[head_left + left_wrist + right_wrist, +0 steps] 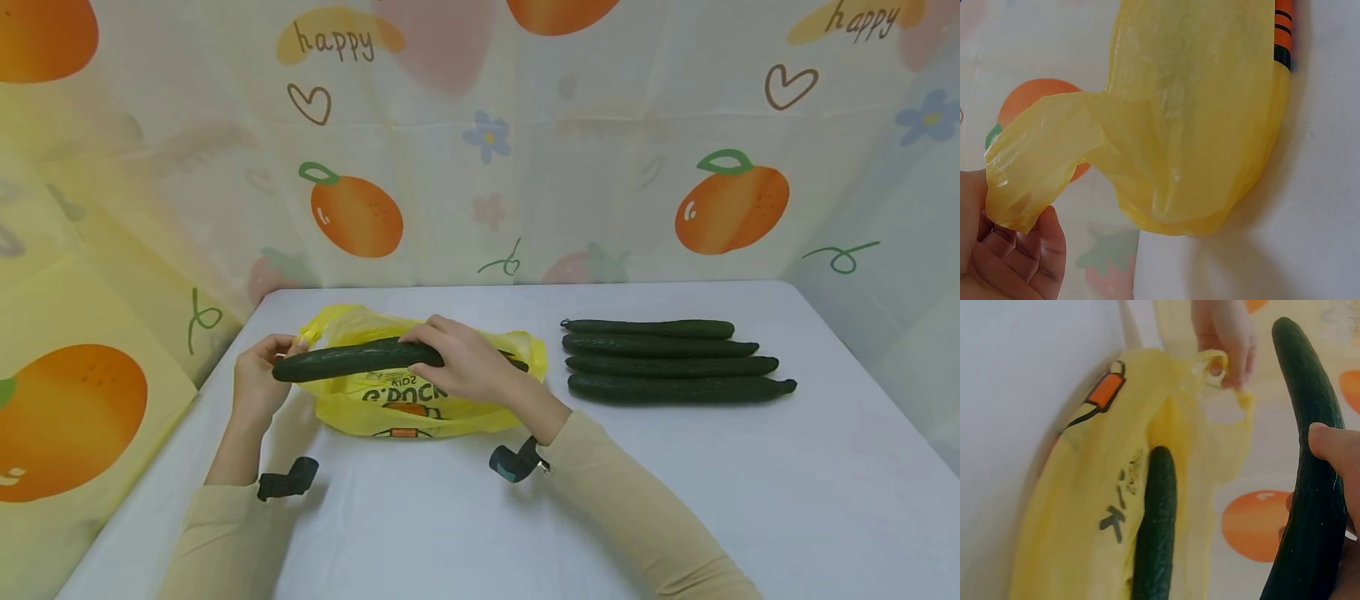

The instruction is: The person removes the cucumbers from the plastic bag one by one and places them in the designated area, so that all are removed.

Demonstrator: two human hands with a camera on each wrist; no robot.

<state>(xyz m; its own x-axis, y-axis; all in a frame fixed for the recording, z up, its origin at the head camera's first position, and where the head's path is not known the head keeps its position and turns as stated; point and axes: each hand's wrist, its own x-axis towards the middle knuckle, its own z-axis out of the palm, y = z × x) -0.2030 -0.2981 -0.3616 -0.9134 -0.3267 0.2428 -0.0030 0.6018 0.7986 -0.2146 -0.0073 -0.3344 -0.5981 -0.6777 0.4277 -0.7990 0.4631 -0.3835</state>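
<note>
Cucumber (352, 360) in my right hand (465, 358), over yellow bag (412, 421)

Grip is closed round it, free end pointing to 9 o'clock. My left hand (255, 379) pinches the bag handle (1041, 156) near that end. Second cucumber (1157, 531) sits inside bag; four more cucumbers (667, 367) lie at 3 o'clock.

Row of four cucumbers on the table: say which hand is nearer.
Right. The right hand holds another cucumber over the yellow bag, left of the row; the left hand grips the bag's handle, farther left.
</note>
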